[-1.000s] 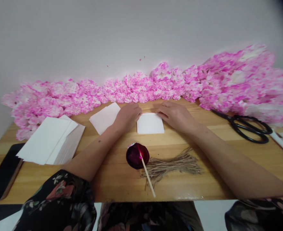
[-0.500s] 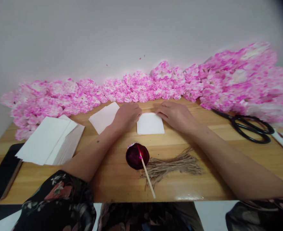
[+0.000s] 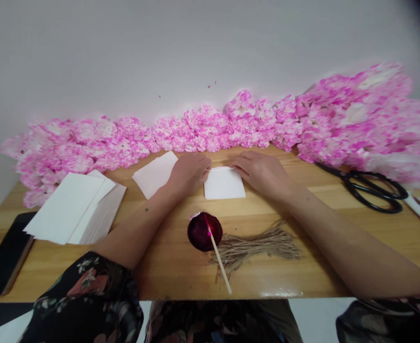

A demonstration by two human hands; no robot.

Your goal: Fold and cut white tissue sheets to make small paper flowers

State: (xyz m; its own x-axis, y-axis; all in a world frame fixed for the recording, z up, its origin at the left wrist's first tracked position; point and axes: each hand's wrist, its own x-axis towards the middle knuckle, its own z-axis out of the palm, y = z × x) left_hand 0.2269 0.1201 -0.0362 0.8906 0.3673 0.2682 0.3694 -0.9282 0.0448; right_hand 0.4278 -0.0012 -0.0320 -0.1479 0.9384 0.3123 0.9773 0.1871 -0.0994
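A small stack of white paper [image 3: 224, 184] lies flat on the wooden table between my hands. My left hand [image 3: 192, 172] is closed on the stack's upper left corner, and my right hand [image 3: 258, 170] pinches the upper right corner. The far edge of the paper looks slightly folded or raised between my fingers. Nearer to me stands a small bowl of dark magenta dye [image 3: 202, 233], with a wooden stick [image 3: 221, 264] resting in it. Beside the bowl lies a bundle of thin brown twine [image 3: 261, 245].
Pink and white paper flowers [image 3: 210, 126] line the back of the table [image 3: 174, 281]. At left are loose sheets [image 3: 154, 175], a thick paper stack [image 3: 70, 207] and a phone [image 3: 7, 255]. Black scissors [image 3: 372, 190] lie at right.
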